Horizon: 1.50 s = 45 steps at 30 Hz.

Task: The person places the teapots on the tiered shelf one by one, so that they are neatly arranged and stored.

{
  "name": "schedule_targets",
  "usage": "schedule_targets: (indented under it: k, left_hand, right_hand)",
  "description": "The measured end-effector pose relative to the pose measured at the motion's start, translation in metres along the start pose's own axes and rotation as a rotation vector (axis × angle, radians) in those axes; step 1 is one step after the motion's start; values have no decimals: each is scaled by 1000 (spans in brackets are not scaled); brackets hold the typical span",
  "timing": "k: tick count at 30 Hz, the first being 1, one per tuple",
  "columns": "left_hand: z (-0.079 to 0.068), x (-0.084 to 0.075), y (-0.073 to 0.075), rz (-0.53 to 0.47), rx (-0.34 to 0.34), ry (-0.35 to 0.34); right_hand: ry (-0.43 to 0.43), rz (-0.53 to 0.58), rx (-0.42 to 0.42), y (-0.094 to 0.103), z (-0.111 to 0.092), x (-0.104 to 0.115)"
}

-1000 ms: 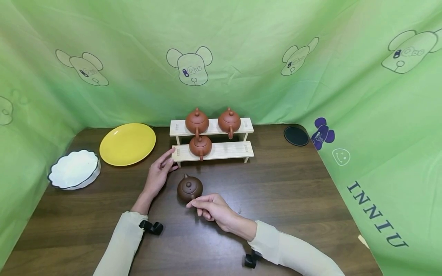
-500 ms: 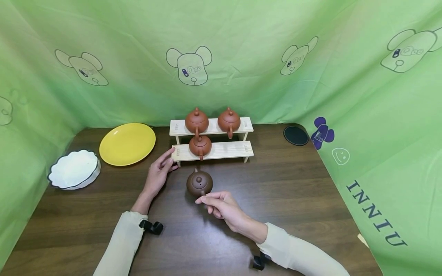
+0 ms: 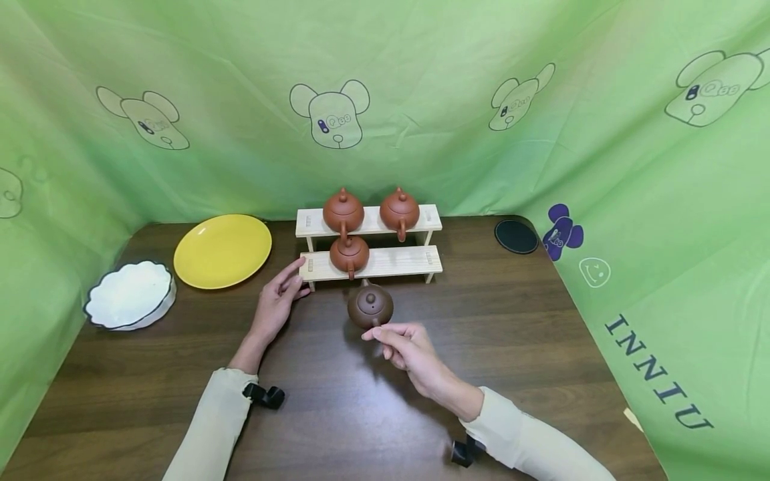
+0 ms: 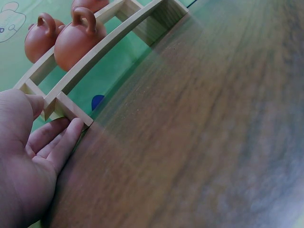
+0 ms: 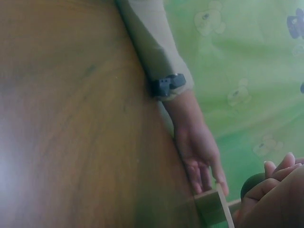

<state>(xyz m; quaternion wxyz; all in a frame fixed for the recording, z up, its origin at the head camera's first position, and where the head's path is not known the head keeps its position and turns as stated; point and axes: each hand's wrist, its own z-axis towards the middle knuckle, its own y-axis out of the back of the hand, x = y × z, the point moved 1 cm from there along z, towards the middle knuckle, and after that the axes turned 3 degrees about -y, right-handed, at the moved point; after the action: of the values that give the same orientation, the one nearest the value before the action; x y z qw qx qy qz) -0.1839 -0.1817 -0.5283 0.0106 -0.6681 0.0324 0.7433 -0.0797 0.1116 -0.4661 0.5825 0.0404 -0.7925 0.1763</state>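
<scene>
A dark brown teapot (image 3: 370, 307) is raised above the table, just in front of the lower shelf, its spout toward the stand. My right hand (image 3: 415, 354) pinches its handle between thumb and fingers. In the right wrist view, curled fingers hide most of the teapot (image 5: 251, 182). My left hand (image 3: 277, 304) holds the left end of the two-tier wooden stand (image 3: 403, 262). In the left wrist view, its fingers (image 4: 66, 137) touch the stand's leg. One reddish-brown teapot (image 3: 349, 254) sits on the lower tier; two others, a left teapot (image 3: 343, 212) and a right teapot (image 3: 400, 211), sit on the upper tier.
A yellow plate (image 3: 222, 252) and a white scalloped dish (image 3: 129, 294) lie on the left of the wooden table (image 3: 511, 347). A black oval mat (image 3: 516, 237) is at the back right. Green printed cloth (image 3: 421, 153) surrounds the table.
My right hand has carried the brown teapot right and forward, toward the stand's lower shelf. The left hand stays at the stand's left end.
</scene>
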Motion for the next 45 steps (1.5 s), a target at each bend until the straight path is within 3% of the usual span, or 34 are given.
schedule_targets:
  k: [12, 27, 45]
  left_hand:
    - [-1, -2, 0, -6, -4, 2]
    - [-1, -3, 1, 8, 1, 22]
    - [-1, -3, 1, -4, 3, 18]
  right_hand:
    - [46, 59, -112, 24, 11, 9]
    - [117, 119, -270, 49, 39, 12]
    - [106, 56, -283, 67, 64, 23]
